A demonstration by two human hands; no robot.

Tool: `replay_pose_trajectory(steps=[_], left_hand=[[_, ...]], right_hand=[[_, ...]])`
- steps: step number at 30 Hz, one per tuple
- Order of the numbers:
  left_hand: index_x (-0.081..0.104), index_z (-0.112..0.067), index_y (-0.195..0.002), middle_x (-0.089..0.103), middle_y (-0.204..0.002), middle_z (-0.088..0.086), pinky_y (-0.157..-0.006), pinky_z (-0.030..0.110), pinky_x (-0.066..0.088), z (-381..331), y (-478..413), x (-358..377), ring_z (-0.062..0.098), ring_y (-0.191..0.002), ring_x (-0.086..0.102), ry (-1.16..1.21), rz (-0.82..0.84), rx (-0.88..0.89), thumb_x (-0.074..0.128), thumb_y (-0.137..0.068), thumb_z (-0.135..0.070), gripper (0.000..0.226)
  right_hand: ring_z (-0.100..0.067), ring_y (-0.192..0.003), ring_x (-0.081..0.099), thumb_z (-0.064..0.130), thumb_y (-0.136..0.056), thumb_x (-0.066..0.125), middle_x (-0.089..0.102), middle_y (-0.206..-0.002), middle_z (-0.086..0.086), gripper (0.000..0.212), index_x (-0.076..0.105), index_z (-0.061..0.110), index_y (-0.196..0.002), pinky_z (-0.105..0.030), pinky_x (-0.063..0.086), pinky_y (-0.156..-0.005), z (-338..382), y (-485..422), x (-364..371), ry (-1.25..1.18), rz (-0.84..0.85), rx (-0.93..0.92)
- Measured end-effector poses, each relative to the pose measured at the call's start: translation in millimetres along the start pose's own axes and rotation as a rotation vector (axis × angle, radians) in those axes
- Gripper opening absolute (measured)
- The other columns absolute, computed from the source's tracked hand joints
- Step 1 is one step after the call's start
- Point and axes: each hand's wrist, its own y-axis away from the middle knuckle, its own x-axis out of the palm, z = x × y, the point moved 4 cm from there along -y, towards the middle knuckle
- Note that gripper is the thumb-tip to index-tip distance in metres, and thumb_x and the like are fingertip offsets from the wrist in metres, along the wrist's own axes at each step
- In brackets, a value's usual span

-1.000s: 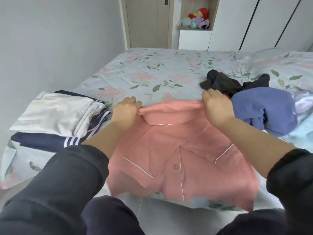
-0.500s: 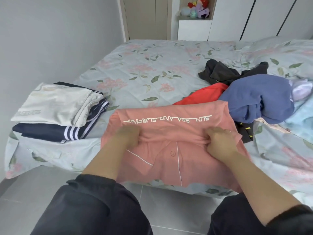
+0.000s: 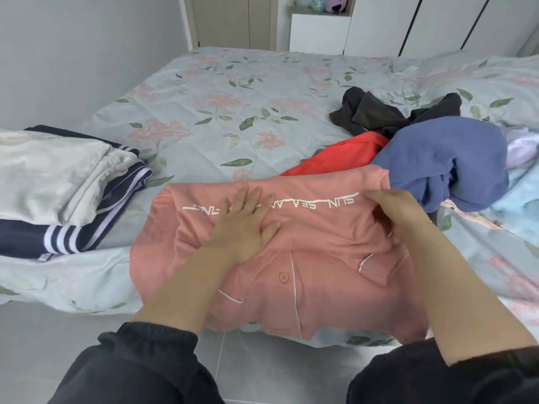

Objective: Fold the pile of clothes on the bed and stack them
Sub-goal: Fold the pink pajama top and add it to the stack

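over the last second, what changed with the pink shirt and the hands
Both hands folded the pink shirt over toward the person, showing its printed back. The left hand let go and now presses flat; the right hand still grips a fold. Folded stack and unfolded pile unchanged.

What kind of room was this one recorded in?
Most likely a home bedroom: a bed with a floral sheet, white wardrobe doors behind it, and soft toys on a shelf.

Single head-worn wide-angle view, from above the bed's (image 3: 262,91) near edge, facing forward and down (quite close), wardrobe (image 3: 437,21) beyond
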Motion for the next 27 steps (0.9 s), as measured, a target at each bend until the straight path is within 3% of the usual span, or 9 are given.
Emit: replay_pose_trajectory(steps=[3,6,12,15,17,19,21,24,27], left_hand=[[-0.006,-0.037,-0.151,-0.009,-0.161,-0.004,-0.117,0.052,0.000,2.5,-2.6,3.4,0.019,-0.147,-0.011,-0.030,0.008,0.041,0.011,-0.089,-0.064,0.070],[-0.009,-0.039,-0.150,-0.011,-0.161,-0.004,-0.117,0.052,-0.001,4.4,-3.6,4.3,0.018,-0.147,-0.013,-0.024,0.003,0.068,0.008,-0.087,-0.065,0.070],[-0.008,-0.038,-0.150,-0.010,-0.160,-0.005,-0.117,0.051,-0.003,3.7,1.1,4.5,0.016,-0.147,-0.013,-0.040,-0.029,0.083,0.002,-0.084,-0.065,0.072],[-0.006,-0.038,-0.150,-0.009,-0.161,-0.006,-0.117,0.050,-0.002,3.6,2.5,4.6,0.015,-0.147,-0.011,-0.040,-0.050,0.082,0.002,-0.084,-0.065,0.072],[-0.004,-0.038,-0.151,-0.007,-0.161,-0.006,-0.117,0.049,-0.002,3.7,3.0,4.2,0.015,-0.147,-0.009,-0.031,-0.061,0.078,0.002,-0.084,-0.064,0.072],[-0.002,-0.038,-0.151,-0.004,-0.161,-0.007,-0.117,0.049,-0.001,4.6,3.2,4.0,0.015,-0.147,-0.006,-0.015,-0.067,0.072,0.005,-0.086,-0.064,0.070],[-0.001,-0.038,-0.151,-0.001,-0.161,-0.007,-0.118,0.048,0.000,5.3,3.1,4.2,0.015,-0.148,-0.004,-0.003,-0.075,0.066,0.008,-0.088,-0.062,0.068],[0.001,-0.037,-0.151,0.001,-0.161,-0.008,-0.118,0.047,-0.001,6.2,1.8,4.6,0.015,-0.148,-0.001,0.027,-0.074,0.058,0.015,-0.092,-0.060,0.065],[0.001,-0.037,-0.151,0.000,-0.161,-0.009,-0.118,0.046,-0.002,6.9,0.5,4.3,0.014,-0.148,-0.001,0.043,-0.062,0.052,0.017,-0.093,-0.059,0.064]], right_hand=[[-0.023,-0.091,0.056,0.035,-0.093,0.057,0.062,-0.097,-0.010,0.035,0.063,0.001,-0.104,-0.042,0.049,-0.087,1.7,-5.9,0.9,-0.097,-0.024,-0.030],[-0.024,-0.076,0.046,0.037,-0.097,0.047,0.052,-0.073,-0.011,0.043,0.057,-0.001,-0.078,-0.033,0.037,-0.062,4.0,-6.3,-4.8,0.084,-0.255,-0.114],[-0.040,-0.097,0.056,0.033,-0.100,0.044,0.061,-0.102,-0.034,0.049,0.059,-0.013,-0.091,-0.029,0.028,-0.068,0.5,-7.5,-0.8,0.185,-0.343,-0.144],[-0.039,-0.116,0.051,0.042,-0.102,0.029,0.055,-0.122,-0.032,0.062,0.054,-0.011,-0.121,-0.032,0.035,-0.084,4.8,-9.9,-5.2,0.120,-0.339,-0.055],[-0.033,-0.119,0.051,0.052,-0.099,0.027,0.055,-0.129,-0.018,0.063,0.050,0.004,-0.133,-0.033,0.037,-0.093,1.4,-16.5,-9.1,-0.137,-0.210,0.065],[-0.026,-0.097,0.061,0.061,-0.090,0.038,0.065,-0.109,-0.009,0.061,0.061,0.012,-0.118,-0.034,0.046,-0.082,-1.2,-13.2,-12.9,-0.281,0.034,0.181],[-0.018,-0.075,0.064,0.057,-0.084,0.056,0.069,-0.087,-0.003,0.050,0.065,0.012,-0.105,-0.027,0.051,-0.066,-2.2,-5.6,-18.0,-0.159,0.272,0.176],[-0.013,-0.081,0.071,0.028,-0.070,0.075,0.073,-0.096,-0.006,0.045,0.067,0.003,-0.106,-0.023,0.057,-0.064,-8.1,6.0,-24.8,0.003,0.501,0.124],[-0.025,-0.076,0.064,0.007,-0.080,0.071,0.066,-0.089,-0.013,0.015,0.065,0.000,-0.091,-0.032,0.058,-0.070,-12.7,11.9,-29.8,0.190,0.424,0.124]])
